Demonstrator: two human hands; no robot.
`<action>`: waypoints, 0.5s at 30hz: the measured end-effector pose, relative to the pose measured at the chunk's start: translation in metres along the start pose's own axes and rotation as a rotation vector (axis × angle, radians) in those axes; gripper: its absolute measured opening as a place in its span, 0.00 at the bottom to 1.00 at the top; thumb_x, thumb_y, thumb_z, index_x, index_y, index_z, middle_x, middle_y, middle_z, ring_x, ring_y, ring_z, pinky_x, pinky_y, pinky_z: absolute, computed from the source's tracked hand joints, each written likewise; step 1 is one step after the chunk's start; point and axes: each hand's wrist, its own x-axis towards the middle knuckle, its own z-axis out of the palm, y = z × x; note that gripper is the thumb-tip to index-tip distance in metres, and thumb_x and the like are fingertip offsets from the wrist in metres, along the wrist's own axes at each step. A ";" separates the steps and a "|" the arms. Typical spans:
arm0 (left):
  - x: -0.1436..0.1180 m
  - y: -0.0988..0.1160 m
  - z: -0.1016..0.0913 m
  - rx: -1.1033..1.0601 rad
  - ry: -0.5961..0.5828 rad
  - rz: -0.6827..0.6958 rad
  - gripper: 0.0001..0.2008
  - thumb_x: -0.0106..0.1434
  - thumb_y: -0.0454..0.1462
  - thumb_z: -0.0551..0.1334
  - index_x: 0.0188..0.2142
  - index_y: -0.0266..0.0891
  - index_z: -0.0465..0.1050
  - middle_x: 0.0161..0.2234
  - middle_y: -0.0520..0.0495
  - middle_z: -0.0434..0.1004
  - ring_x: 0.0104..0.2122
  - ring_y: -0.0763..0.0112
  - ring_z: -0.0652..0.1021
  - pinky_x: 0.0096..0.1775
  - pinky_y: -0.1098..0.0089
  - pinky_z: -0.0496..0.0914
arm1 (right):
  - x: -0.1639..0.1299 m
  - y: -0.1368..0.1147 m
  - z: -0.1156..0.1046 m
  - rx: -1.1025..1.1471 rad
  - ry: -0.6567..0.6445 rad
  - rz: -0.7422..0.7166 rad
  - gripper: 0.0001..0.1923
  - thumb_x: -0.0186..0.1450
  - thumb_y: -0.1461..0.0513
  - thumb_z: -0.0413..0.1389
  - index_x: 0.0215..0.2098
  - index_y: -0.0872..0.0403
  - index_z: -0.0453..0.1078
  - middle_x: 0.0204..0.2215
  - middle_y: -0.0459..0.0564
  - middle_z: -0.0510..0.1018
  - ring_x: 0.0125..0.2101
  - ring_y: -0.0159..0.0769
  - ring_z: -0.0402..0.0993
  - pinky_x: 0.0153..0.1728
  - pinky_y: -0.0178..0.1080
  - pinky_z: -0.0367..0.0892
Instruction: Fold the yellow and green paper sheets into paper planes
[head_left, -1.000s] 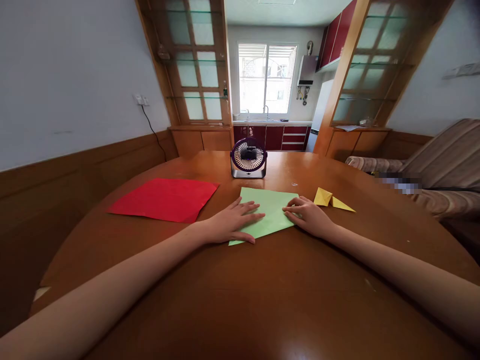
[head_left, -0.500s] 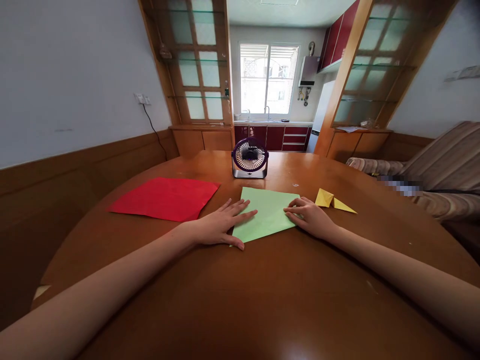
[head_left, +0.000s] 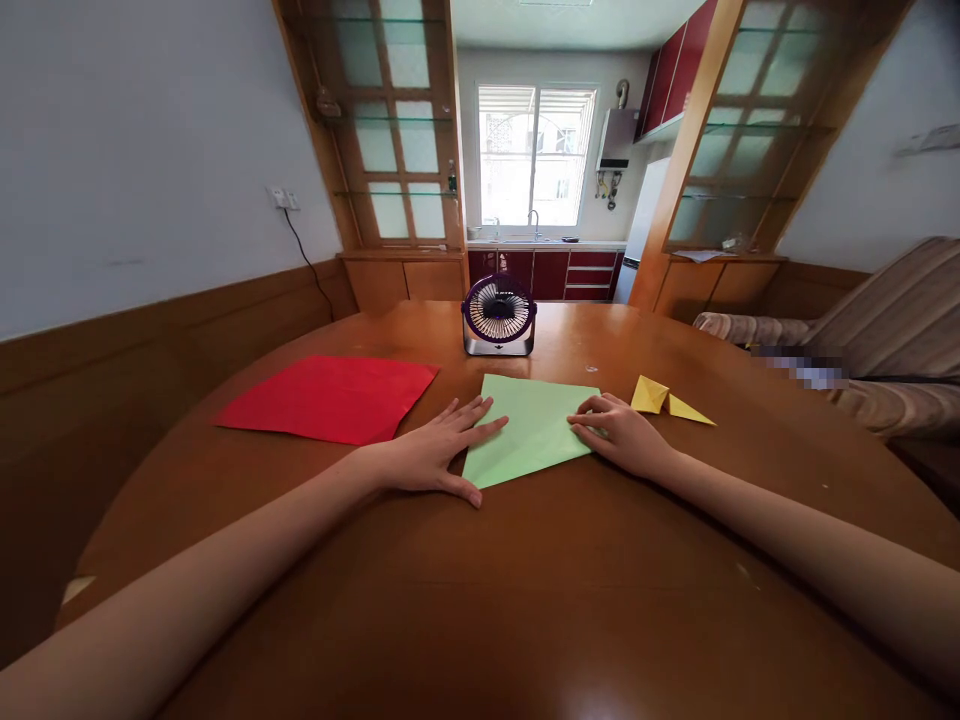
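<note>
From the head camera, a folded pale-green paper sheet (head_left: 534, 428) is seen lying flat on the round brown wooden table (head_left: 525, 600), just in front of a small purple desk fan (head_left: 499, 315).

A slip of the sheet is judged the main risk. The polished tabletop looks smooth, and the green sheet is pinned only at its two side edges, so an uneven push from either side could slide it and throw the layers out of line, leaving a crooked crease. Whether the fan is running cannot be told; if it is, loose edges could be lifted by its airflow. The small folded yellow paper piece (head_left: 670, 400) lies just beside the right hand and could be knocked by a careless move of the wrist. The flat red paper sheet (head_left: 330, 397) lies near the left hand and could be nudged in the same way.

The left hand (head_left: 427, 455) is spread flat, palm down, fingers extended; its fingertips rest on the left edge of the green sheet and nothing is grasped. The right hand (head_left: 619, 432) is loosely curled, its fingertips pressed on the right corner of the sheet; whether that corner is pinched between thumb and finger or merely held down cannot be told.
</note>
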 end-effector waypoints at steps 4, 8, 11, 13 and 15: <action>-0.002 0.006 -0.002 -0.025 0.124 0.137 0.34 0.56 0.54 0.67 0.59 0.50 0.66 0.67 0.41 0.50 0.66 0.49 0.52 0.63 0.43 0.41 | 0.000 0.000 0.000 -0.004 -0.003 -0.005 0.16 0.70 0.58 0.49 0.43 0.51 0.78 0.38 0.55 0.76 0.40 0.43 0.70 0.42 0.46 0.69; -0.004 0.018 -0.004 -0.122 0.123 0.216 0.15 0.62 0.48 0.64 0.44 0.44 0.80 0.49 0.43 0.76 0.48 0.62 0.76 0.56 0.58 0.65 | 0.000 0.001 0.000 -0.002 0.005 -0.011 0.15 0.70 0.58 0.49 0.43 0.50 0.78 0.38 0.55 0.76 0.39 0.42 0.70 0.42 0.46 0.70; -0.005 0.025 -0.005 -0.132 0.103 0.208 0.14 0.65 0.46 0.61 0.43 0.42 0.80 0.45 0.43 0.77 0.41 0.66 0.78 0.45 0.67 0.71 | -0.001 0.002 0.000 -0.001 0.010 -0.015 0.15 0.70 0.58 0.49 0.43 0.50 0.78 0.37 0.55 0.76 0.39 0.42 0.70 0.42 0.46 0.69; -0.004 0.029 -0.005 -0.094 0.108 0.223 0.15 0.66 0.46 0.60 0.45 0.43 0.79 0.45 0.43 0.77 0.42 0.65 0.77 0.46 0.66 0.70 | 0.000 0.002 0.000 -0.001 0.007 -0.014 0.15 0.70 0.58 0.49 0.43 0.50 0.78 0.38 0.55 0.76 0.39 0.42 0.70 0.43 0.46 0.69; -0.003 0.032 -0.004 -0.046 0.113 0.244 0.17 0.66 0.47 0.60 0.49 0.43 0.76 0.47 0.42 0.76 0.45 0.63 0.76 0.49 0.64 0.68 | 0.000 0.002 0.000 0.003 0.006 -0.014 0.15 0.70 0.58 0.49 0.43 0.49 0.78 0.38 0.55 0.76 0.39 0.42 0.70 0.43 0.46 0.69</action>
